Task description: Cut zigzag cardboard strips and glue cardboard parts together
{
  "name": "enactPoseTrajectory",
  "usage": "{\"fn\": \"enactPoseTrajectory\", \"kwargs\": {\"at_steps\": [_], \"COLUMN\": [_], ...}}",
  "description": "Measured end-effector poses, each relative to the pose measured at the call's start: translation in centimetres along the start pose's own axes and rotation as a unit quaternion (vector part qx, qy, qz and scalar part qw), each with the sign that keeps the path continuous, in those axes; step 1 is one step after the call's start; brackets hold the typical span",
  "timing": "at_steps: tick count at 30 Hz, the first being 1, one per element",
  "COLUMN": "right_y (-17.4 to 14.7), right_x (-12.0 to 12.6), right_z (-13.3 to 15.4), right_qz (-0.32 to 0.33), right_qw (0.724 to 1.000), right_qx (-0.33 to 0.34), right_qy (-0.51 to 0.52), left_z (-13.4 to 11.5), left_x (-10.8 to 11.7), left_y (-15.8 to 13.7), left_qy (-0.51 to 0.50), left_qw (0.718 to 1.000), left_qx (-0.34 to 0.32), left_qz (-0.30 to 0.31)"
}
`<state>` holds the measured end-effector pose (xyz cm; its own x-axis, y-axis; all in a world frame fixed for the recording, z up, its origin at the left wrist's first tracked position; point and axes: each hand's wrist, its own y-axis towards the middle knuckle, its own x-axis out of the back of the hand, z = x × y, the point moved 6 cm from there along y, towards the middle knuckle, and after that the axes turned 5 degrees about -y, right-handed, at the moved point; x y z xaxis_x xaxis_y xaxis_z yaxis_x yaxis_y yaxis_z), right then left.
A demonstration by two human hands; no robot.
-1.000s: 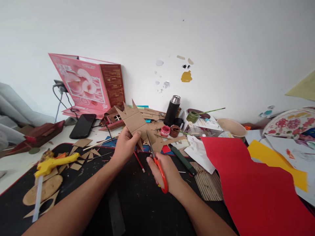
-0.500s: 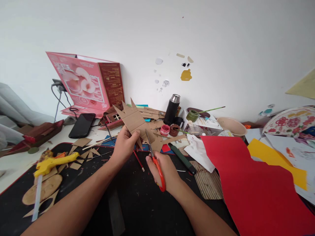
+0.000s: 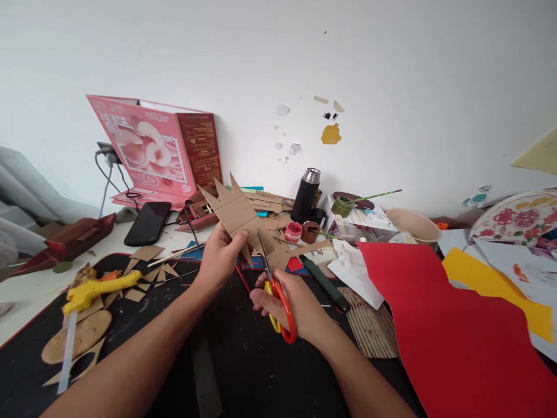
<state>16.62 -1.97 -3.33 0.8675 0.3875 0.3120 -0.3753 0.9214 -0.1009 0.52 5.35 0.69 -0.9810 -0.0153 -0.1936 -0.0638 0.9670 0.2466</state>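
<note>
White counter (image 3: 21,293), whose near part carried a red-edged black mat (image 3: 248,371). Reference item: black flask (image 3: 305,197), which stood toward the back. Left of flask: pink box (image 3: 152,145) stood open; black phone (image 3: 148,223) lay flat. Nearer and well left of flask: yellow glue gun (image 3: 96,290) lay on the mat. Nearer and right of flask: dark green tool (image 3: 327,285), ribbed panel (image 3: 369,328) and red sheet (image 3: 452,331) lay. Right of flask, well apart: pale bowl (image 3: 413,224) sat.

The left hand (image 3: 221,255) holds spiky cardboard (image 3: 235,215). The right hand (image 3: 298,305) holds scissors (image 3: 282,295). A black phone (image 3: 148,223) lies near a pink box (image 3: 152,151).
</note>
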Motion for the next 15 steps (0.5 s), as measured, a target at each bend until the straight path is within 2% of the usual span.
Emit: {"fn": "enactPoseTrajectory", "kwargs": {"at_steps": [4, 10, 15], "right_y": [-0.13, 0.12, -0.1], "right_x": [0.53, 0.21, 0.72], "right_z": [0.44, 0.29, 0.78], "right_qz": [-0.003, -0.021, -0.026], "right_qw": [0.999, 1.0, 0.999], "right_qx": [0.004, -0.012, -0.027], "right_qy": [-0.04, 0.018, -0.039], "left_z": [0.11, -0.02, 0.07], "left_x": [-0.27, -0.49, -0.45], "left_y": [-0.2, -0.41, -0.37], "left_qy": [-0.002, -0.002, 0.003], "left_qw": [1.0, 1.0, 1.0], "left_qx": [0.001, 0.004, 0.003], "left_qz": [0.01, 0.012, 0.013]}}
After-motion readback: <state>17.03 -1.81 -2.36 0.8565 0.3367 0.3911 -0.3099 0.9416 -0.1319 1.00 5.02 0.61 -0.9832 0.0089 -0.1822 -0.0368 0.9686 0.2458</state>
